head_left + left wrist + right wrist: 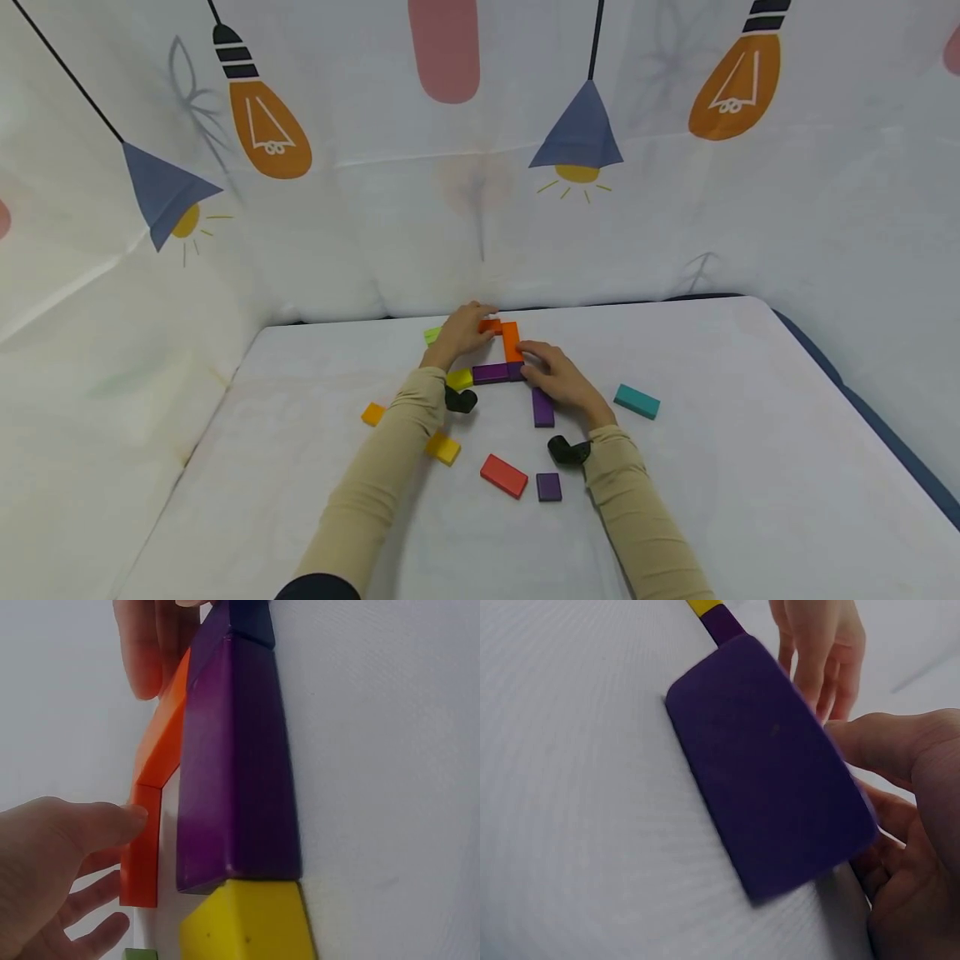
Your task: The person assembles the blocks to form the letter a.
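My left hand (465,332) pinches a red-orange block (142,855); in the left wrist view the thumb lies on its near face with fingers behind. That block meets an orange block (511,340) at a corner. My right hand (562,379) has its fingertips against the orange block's right side, and its thumb is right at a small dark purple block (516,372). A longer purple block (491,374) joins that one to a yellow block (459,379). Another purple block (543,408) lies below the right hand and fills the middle of the right wrist view.
A lime green block (432,335) shows beside the left hand. Nearer lie an orange-yellow block (372,414), a yellow block (443,448), a red block (504,476) and a small purple block (549,487). Off to the right is a teal block (637,401). A printed curtain (420,225) hangs behind the white table (750,467).
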Demonstrator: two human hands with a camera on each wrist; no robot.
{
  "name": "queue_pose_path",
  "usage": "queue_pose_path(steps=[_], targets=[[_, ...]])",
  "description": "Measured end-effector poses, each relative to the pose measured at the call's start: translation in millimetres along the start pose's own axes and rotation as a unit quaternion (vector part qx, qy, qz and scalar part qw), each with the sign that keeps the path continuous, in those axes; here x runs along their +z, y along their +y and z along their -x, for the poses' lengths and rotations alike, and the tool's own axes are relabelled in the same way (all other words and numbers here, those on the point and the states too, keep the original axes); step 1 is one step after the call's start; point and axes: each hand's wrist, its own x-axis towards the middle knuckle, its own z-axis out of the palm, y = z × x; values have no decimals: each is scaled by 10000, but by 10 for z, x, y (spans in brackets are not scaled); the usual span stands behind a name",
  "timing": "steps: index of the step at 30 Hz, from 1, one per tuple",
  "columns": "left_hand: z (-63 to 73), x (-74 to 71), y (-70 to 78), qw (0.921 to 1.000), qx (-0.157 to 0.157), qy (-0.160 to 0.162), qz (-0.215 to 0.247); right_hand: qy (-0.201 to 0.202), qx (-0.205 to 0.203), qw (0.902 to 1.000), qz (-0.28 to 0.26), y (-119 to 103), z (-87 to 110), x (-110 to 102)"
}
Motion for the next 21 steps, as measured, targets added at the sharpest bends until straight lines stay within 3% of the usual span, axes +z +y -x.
queue_pose_path(steps=[21], targets=[[-4,105,-21,9995,15,25,-311,9,61,10000,-42,-50,42,14]])
